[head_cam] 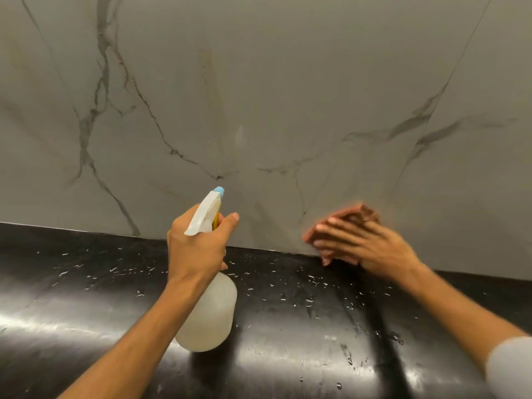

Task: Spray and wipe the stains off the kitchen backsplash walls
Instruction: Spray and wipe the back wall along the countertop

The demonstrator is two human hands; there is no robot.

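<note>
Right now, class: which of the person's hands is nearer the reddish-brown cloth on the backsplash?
Right. The right hand presses flat on the reddish-brown cloth against the wall; the left hand is off to its left, gripping the spray bottle.

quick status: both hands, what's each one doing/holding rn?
Left hand: closed around the spray bottle, nozzle toward the backsplash.
Right hand: flat, fingers extended, pressing a reddish-brown cloth on the backsplash; blurred.

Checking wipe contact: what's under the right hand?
A reddish-brown cloth shows past the right hand, pressed flat on the backsplash. Most of it, and the wall beneath, is covered; motion blur hides detail.
</note>
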